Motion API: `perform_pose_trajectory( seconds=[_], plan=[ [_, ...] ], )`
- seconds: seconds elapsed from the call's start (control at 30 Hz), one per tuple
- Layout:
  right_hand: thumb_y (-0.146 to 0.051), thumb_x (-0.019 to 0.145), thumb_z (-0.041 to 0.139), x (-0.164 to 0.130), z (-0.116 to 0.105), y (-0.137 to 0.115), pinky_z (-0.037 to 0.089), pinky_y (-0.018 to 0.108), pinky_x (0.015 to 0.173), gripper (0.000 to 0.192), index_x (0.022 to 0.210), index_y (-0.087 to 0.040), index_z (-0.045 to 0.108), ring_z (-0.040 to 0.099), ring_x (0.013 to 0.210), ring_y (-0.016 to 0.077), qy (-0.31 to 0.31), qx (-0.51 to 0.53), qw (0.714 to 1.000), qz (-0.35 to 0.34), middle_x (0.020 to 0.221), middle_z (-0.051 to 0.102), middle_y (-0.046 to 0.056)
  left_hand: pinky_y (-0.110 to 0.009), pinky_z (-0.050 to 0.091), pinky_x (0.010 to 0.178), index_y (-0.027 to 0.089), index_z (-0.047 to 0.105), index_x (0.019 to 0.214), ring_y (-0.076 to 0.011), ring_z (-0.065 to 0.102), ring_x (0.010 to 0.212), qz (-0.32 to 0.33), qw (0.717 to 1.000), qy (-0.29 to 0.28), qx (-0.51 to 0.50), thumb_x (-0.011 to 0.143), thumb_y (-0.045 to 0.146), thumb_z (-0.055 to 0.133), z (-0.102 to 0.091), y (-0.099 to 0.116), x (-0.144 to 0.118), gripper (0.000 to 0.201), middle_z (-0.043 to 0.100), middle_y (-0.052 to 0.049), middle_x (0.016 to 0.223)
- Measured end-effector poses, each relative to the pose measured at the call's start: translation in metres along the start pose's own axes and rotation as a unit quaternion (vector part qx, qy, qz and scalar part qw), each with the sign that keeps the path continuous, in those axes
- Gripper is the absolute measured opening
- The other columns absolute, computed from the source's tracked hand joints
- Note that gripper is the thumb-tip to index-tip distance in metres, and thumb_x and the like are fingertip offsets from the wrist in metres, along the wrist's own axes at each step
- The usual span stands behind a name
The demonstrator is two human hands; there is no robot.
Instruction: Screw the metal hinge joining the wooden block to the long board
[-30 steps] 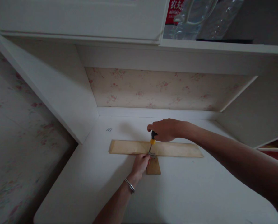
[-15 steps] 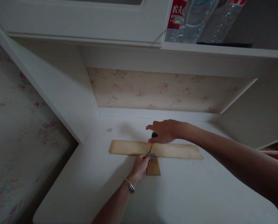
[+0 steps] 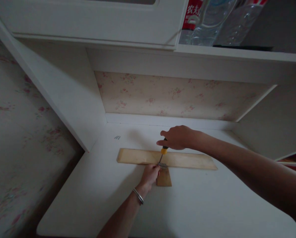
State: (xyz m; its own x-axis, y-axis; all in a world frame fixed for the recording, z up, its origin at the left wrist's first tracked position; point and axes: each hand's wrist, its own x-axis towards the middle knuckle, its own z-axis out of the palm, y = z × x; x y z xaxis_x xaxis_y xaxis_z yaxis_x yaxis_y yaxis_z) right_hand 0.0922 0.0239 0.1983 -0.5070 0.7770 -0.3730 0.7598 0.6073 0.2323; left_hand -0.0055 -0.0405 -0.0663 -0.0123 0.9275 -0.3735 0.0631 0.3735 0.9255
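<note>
A long wooden strip (image 3: 187, 160) lies across the white desk (image 3: 192, 205), and a short wooden piece (image 3: 164, 178) butts against its near edge. A small metal bracket (image 3: 162, 164) sits at their joint. My right hand (image 3: 176, 138) grips a screwdriver (image 3: 163, 151) with a black and yellow handle, its tip down on the bracket. My left hand (image 3: 150, 174), with a bracelet on the wrist, rests on the wood beside the bracket with its fingers at the screwdriver's tip.
A few small screws (image 3: 117, 137) lie on the desk at the back left. White side panels close the desk nook on both sides, with floral wallpaper (image 3: 172, 96) behind. Plastic bottles (image 3: 207, 19) stand on the shelf above.
My right hand's fingers loosened around the handle half a second ago, then closed on it again. The wood and my left hand have stayed in place.
</note>
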Motion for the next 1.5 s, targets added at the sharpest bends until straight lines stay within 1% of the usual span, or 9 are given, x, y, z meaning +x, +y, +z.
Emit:
perform_pose_trajectory(
  seconds=[0.1,0.23,0.4,0.6,0.8,0.97,1.17,1.33,1.5],
  plan=[
    [-0.039,0.087,0.040,-0.001,-0.001,0.002,0.045,0.041,0.066,0.042,0.122,-0.020,0.055,0.062,0.091,0.0335,-0.002,-0.014,0.999,-0.030,0.102,0.064,0.017,-0.021,0.026,0.045,0.013,0.062,0.062,-0.0081,0.041,0.045,0.004,1.000,0.001,0.004,0.078,0.024,0.054,-0.001,-0.001,0.001,0.022,0.049,0.003,0.051],
    [-0.048,0.074,0.058,-0.003,-0.003,0.003,0.046,0.037,0.064,0.070,0.138,-0.032,0.036,0.063,0.091,0.0316,0.000,0.027,0.997,-0.078,0.125,0.055,0.013,-0.021,0.026,0.045,0.013,0.062,0.062,-0.0086,0.042,0.046,0.002,1.000,0.004,0.007,0.077,0.026,0.054,-0.001,-0.001,0.001,0.022,0.050,0.002,0.051],
    [-0.056,0.088,0.032,0.000,-0.001,-0.002,0.044,0.042,0.065,0.057,0.115,-0.016,0.060,0.062,0.091,0.0359,-0.004,-0.007,1.000,0.002,0.098,0.065,0.020,-0.021,0.025,0.045,0.013,0.062,0.064,-0.0080,0.040,0.044,0.012,1.000,0.001,0.004,0.078,0.028,0.053,-0.001,-0.002,0.001,0.023,0.050,0.002,0.053],
    [-0.034,0.078,0.056,0.001,0.003,0.006,0.044,0.033,0.064,0.050,0.126,-0.027,0.049,0.063,0.089,0.0268,0.038,0.028,0.991,-0.126,0.122,0.056,0.012,-0.021,0.026,0.046,0.013,0.061,0.062,-0.0085,0.042,0.045,0.016,1.000,0.001,0.004,0.078,0.026,0.052,-0.001,-0.002,0.001,0.022,0.050,0.002,0.052],
    [-0.048,0.086,0.041,0.004,0.005,0.003,0.043,0.038,0.063,0.046,0.116,-0.018,0.058,0.062,0.087,0.0320,-0.005,0.013,0.999,-0.029,0.098,0.064,0.017,-0.021,0.025,0.045,0.013,0.061,0.062,-0.0090,0.043,0.047,0.020,1.000,-0.004,0.009,0.079,0.029,0.052,-0.002,-0.005,0.002,0.025,0.052,0.001,0.054],
    [-0.025,0.072,0.063,0.004,0.009,0.008,0.042,0.031,0.063,0.049,0.120,-0.027,0.054,0.062,0.089,0.0254,0.012,0.023,0.991,-0.135,0.113,0.060,0.009,-0.022,0.024,0.044,0.013,0.062,0.064,-0.0089,0.041,0.045,0.018,1.000,-0.001,0.012,0.078,0.029,0.053,-0.002,-0.003,0.000,0.023,0.051,0.001,0.053],
    [-0.050,0.089,0.039,0.006,0.009,0.002,0.044,0.039,0.065,0.047,0.111,-0.013,0.059,0.062,0.087,0.0330,0.035,-0.001,0.999,-0.010,0.094,0.064,0.020,-0.021,0.024,0.044,0.012,0.064,0.068,-0.0085,0.041,0.046,0.007,1.000,0.005,0.004,0.078,0.028,0.054,-0.001,0.002,-0.003,0.022,0.051,0.002,0.053],
    [-0.021,0.078,0.055,0.006,0.007,0.005,0.043,0.033,0.070,0.039,0.117,-0.020,0.055,0.060,0.093,0.0259,0.026,0.034,0.990,-0.137,0.108,0.061,0.013,-0.021,0.024,0.044,0.013,0.064,0.067,-0.0081,0.040,0.045,0.002,1.000,0.004,0.002,0.078,0.030,0.055,-0.002,0.002,-0.004,0.023,0.050,0.002,0.054],
    [-0.058,0.077,0.054,0.008,0.008,0.003,0.045,0.038,0.072,0.058,0.121,-0.021,0.054,0.060,0.095,0.0307,0.018,0.059,0.996,-0.069,0.113,0.060,0.014,-0.021,0.024,0.044,0.013,0.064,0.068,-0.0080,0.040,0.046,0.004,1.000,0.000,-0.001,0.078,0.029,0.053,-0.002,0.003,-0.004,0.022,0.049,0.003,0.053]
  ],
)
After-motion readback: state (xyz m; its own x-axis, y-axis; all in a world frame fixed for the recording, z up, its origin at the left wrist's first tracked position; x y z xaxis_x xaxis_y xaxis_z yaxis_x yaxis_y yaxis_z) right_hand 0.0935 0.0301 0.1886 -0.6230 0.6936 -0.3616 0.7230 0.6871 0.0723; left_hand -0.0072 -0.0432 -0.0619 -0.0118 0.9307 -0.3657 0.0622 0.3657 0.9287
